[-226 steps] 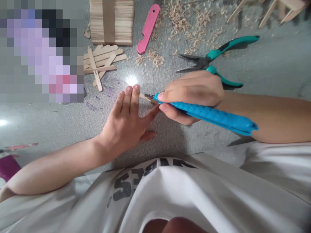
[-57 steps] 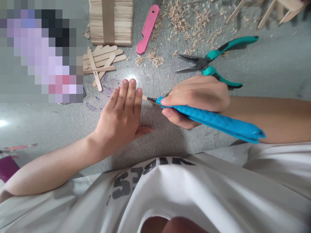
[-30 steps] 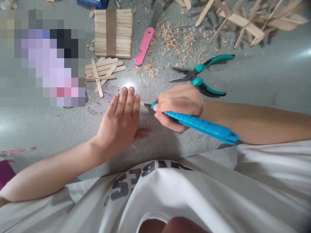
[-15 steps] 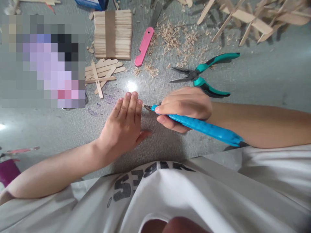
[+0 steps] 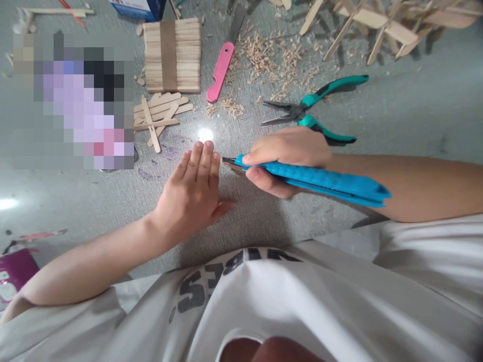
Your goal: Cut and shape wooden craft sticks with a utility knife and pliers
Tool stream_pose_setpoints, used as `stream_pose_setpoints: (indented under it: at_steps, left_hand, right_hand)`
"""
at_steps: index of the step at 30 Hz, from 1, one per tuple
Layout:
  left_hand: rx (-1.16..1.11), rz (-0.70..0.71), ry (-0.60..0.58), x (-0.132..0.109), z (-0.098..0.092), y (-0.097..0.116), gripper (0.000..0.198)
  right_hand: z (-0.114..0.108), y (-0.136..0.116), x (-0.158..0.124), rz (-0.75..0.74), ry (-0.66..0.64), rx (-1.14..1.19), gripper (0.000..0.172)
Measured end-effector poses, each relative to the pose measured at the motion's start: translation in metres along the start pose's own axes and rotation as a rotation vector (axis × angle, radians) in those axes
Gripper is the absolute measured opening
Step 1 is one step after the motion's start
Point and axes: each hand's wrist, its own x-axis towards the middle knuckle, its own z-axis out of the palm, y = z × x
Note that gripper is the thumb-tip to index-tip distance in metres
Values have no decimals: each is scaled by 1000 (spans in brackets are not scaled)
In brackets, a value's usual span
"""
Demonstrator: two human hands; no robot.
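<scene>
My left hand (image 5: 190, 193) lies flat on the grey table (image 5: 415, 115), fingers stretched out and held together, pressing down on something hidden beneath them. My right hand (image 5: 289, 158) is closed round a blue utility knife (image 5: 320, 178). The knife's dark blade tip (image 5: 228, 161) points left and sits right beside my left fingertips. In earlier frames a wooden stick end showed there; now it is hidden.
Teal-handled pliers (image 5: 309, 105) lie just beyond my right hand. A pink-handled tool (image 5: 221, 70), a banded stack of wooden sticks (image 5: 171, 55), loose sticks (image 5: 158, 113) and wood shavings (image 5: 275, 60) sit further back. A glued stick structure (image 5: 381, 27) stands at the far right.
My right hand has tilted the knife flatter, its handle end rising. My left hand stays flat in place. The stick end seen between the hands earlier is no longer visible.
</scene>
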Motion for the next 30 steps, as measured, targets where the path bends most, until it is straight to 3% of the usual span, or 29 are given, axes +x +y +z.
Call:
stream_pose_setpoints:
  at_steps: [3,10,15,20,30]
  left_hand:
    - [-3,19,32,-2,4,-2,96]
    - [16,53,98,-3,7,-4,93]
    - [51,71,124,-3,7,-4,93]
    - [29,59,112,-4,8,-4,93]
    - [-23,26,120,-7,14,-3,95]
  right_hand:
    - [4,-2,5,-88,110,-49,7]
    - [3,1,2,-44,110,-41,9]
    - [7,5,-4,74,-44,-51,28]
    - [4,0,3,-59,104,-66,8]
    - [1,0,6,-78,63,-57,5]
